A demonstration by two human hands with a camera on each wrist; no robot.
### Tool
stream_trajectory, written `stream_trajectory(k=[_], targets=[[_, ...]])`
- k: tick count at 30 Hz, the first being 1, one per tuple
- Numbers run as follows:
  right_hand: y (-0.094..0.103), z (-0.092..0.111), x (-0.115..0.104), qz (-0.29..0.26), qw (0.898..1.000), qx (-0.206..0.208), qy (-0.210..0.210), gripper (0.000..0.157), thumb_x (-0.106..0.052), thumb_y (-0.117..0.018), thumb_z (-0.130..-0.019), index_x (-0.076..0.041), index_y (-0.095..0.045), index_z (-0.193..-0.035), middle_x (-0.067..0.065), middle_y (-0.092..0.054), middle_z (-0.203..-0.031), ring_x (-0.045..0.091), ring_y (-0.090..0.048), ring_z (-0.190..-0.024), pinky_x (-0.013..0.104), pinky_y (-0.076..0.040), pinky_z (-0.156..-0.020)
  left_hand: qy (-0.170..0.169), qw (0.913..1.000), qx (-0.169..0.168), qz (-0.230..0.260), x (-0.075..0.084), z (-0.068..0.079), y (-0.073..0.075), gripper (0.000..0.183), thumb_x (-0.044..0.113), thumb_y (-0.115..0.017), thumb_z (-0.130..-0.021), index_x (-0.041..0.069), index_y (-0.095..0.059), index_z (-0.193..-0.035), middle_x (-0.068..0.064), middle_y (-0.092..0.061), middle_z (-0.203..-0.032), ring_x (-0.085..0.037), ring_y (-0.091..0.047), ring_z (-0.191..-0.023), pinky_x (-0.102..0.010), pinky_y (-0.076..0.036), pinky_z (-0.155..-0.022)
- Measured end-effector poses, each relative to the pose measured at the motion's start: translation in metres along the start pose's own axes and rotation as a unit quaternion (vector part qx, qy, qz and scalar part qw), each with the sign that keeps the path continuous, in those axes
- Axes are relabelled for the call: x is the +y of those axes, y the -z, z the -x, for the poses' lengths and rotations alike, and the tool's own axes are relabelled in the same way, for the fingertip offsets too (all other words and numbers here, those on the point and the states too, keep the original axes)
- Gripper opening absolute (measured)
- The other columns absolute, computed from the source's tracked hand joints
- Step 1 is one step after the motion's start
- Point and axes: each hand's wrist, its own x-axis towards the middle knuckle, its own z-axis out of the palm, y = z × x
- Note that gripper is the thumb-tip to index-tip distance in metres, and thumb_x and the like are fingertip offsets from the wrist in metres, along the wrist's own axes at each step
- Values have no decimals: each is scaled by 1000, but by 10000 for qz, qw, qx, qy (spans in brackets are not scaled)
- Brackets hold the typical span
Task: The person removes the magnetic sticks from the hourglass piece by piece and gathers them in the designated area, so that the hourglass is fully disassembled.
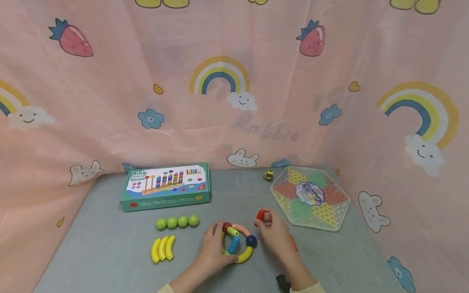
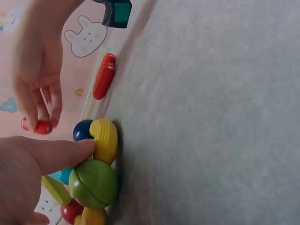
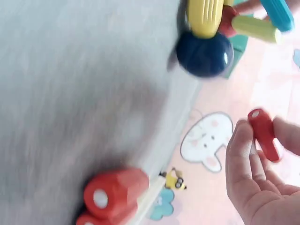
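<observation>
Both hands have hold of something. Left hand (image 1: 213,250) is curved about the near-left side of a ring (image 1: 245,254) on the counter (image 1: 118,265), with its thumb on the near edge and its fingers by the red ball (image 1: 227,226). Right hand (image 1: 275,233) pinches a short red bar (image 3: 264,135) between thumb and fingertips, held up off the counter just right of the ring.

The ring joins curved bars and balls: a pink bar (image 1: 241,229) runs from the red ball to a dark blue ball (image 1: 251,241), then a yellow bar (image 1: 245,254) leads on to a green ball (image 2: 95,184) beside the left thumb. A light green bar (image 3: 257,29) juts from the red ball, and a light blue bar (image 1: 234,245) slants up; its lower end is hidden.

Two more red bars (image 2: 104,79) lie together on the counter, partly hidden by the right forearm in the head view. To the left, four green balls (image 1: 182,221) sit in a row, with three yellow bars (image 1: 162,249) nearer the person. Behind them is a game box (image 1: 165,186); at the right lie a six-sided board (image 1: 295,187) and a small bee toy (image 1: 268,175).
</observation>
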Motion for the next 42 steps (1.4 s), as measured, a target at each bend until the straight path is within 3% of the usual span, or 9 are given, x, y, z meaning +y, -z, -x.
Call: stream_trajectory(k=[5,9,15,19,28,32,42], targets=[[13,1,6,-76,9999,108,14,33,-19,-71,-95,-8,-62,-124,10,-70,-108,22,-69,-92,41,-59,-80,34,9996,-35,272,-7,0,4,100,23,-90,-74,8,-33,-155,-24,-36,-152,-42,-45,-136,-60,-45,-105],[26,3,10,-18,9998,174,84,36,-19,-71,-95,-8,-64,-129,12,-71,-112,25,-70,-97,45,-59,-83,46,9996,70,259,-14,1,5,92,25,-86,-79,5,-36,-154,-20,-45,-148,-38,-48,-134,-58,-44,-108],[45,6,15,32,9998,189,-8,44,-20,-68,-97,-6,-60,-138,17,-69,-119,31,-69,-103,47,-59,-87,16,9994,227,252,-21,2,11,86,27,-83,-83,2,-38,-151,-14,-58,-131,-27,-57,-113,-51,-51,-98],[55,8,21,129,9997,193,-2,46,-19,-68,-97,-8,-58,-141,16,-69,-121,31,-69,-104,48,-58,-89,6,9994,282,220,-23,1,13,80,26,-80,-85,3,-40,-150,-13,-60,-128,-26,-59,-112,-50,-52,-97],[70,11,36,-55,9999,71,-118,39,-20,-71,-95,-2,-65,-129,17,-73,-114,26,-72,-96,38,-61,-79,-207,9988,363,265,-23,0,14,68,18,-79,-87,6,-47,-146,-13,-62,-130,-28,-60,-116,-51,-52,-98],[74,11,47,-19,9997,98,-212,39,-22,-72,-95,-1,-67,-127,17,-74,-112,25,-73,-95,37,-61,-77,-166,9993,317,129,-24,0,15,68,23,-82,-84,5,-52,-142,-13,-60,-131,-31,-58,-120,-53,-50,-100],[88,10,77,801,9962,-73,-334,37,-20,-73,-93,8,-69,-117,19,-74,-103,25,-71,-87,42,-58,-73,-288,9990,326,47,-27,1,12,60,26,-83,-83,7,-59,-135,-10,-58,-129,-30,-55,-120,-53,-48,-101]])
